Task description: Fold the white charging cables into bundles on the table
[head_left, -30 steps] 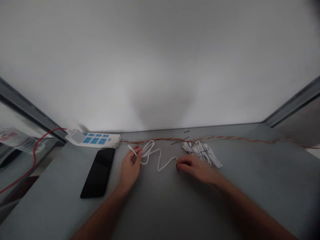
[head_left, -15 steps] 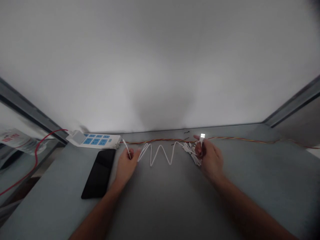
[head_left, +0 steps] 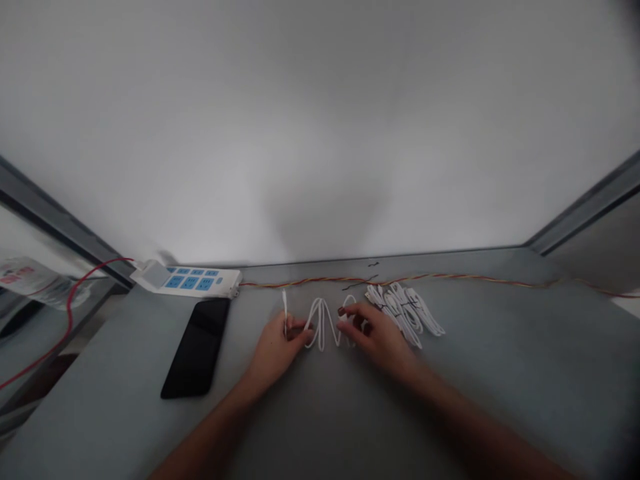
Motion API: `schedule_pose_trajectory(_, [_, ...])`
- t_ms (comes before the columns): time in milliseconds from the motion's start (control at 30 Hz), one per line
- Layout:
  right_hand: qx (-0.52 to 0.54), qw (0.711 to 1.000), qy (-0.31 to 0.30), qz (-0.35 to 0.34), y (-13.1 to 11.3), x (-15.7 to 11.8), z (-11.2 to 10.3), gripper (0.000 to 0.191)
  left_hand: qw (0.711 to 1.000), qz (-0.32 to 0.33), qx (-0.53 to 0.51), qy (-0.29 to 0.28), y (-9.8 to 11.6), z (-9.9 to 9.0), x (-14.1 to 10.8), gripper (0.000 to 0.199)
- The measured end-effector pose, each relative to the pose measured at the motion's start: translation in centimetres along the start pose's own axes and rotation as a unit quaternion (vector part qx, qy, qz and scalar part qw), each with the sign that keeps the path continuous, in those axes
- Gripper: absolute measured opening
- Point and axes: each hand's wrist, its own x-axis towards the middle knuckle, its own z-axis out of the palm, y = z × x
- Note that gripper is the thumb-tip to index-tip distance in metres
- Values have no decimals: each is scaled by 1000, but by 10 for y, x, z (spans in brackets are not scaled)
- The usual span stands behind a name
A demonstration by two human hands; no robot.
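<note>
A white charging cable (head_left: 323, 325) lies folded in narrow zigzag loops between my hands. My left hand (head_left: 275, 347) is shut on the cable near one end, and a thin white plug (head_left: 285, 303) sticks up from its fingers. My right hand (head_left: 373, 337) pinches the other side of the loops, and its fingers hide that part of the cable. Just beyond this hand lies a pile of bundled white cables (head_left: 405, 310), close to it but apparently not touching it.
A white power strip (head_left: 185, 281) with blue sockets and a black smartphone (head_left: 197, 347) lie left of my hands. A twisted red-and-yellow wire (head_left: 400, 280) runs along the far side of the grey table (head_left: 500, 367). A red cable (head_left: 70, 313) drops past the left edge.
My hands have moved closer together, with the right hand coming left from the bundled cables. The zigzag loops are now bunched tighter, and the USB plug seen earlier in my right hand no longer shows.
</note>
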Motion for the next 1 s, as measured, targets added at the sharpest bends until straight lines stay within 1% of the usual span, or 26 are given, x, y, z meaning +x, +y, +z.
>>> schedule_pose_trajectory(100, [-63,992,-56,-89,-4,-5,7,19,999,-13,-16,-36,2,10,-8,34])
schedule_pose_trajectory(167, [-82,985,-80,-130,-6,-7,10,17,999,-2,5,-38,1,12,-10,32])
schedule_pose_trajectory(200, [-88,982,-88,-139,-7,-7,11,17,999,9,23,-31,0,11,-10,31])
schedule_pose_trajectory(333, [-112,977,-123,-133,-7,-5,7,17,992,52,108,36,-2,1,-4,28])
schedule_pose_trajectory(467, [-118,972,-146,-141,-3,0,-6,12,971,47,203,118,-3,-12,4,23])
schedule_pose_trajectory(533, [-125,972,-147,-133,-1,3,-13,11,964,38,225,138,-3,-18,8,25])
schedule_pose_trajectory(667, [-156,970,-151,-105,4,5,-22,13,957,37,234,167,-6,-28,14,32])
schedule_pose_trajectory(733, [-161,973,-136,-93,7,6,-23,14,955,42,248,159,-7,-31,16,31])
schedule_pose_trajectory(800, [-160,976,-118,-86,10,6,-21,16,952,47,272,131,-7,-33,15,28])
schedule_pose_trajectory(900, [-160,977,-110,-83,14,6,-19,16,948,69,295,99,-6,-33,12,22])
schedule_pose_trajectory(1000, [-161,977,-114,-81,15,6,-20,16,958,102,265,36,-5,-32,10,18])
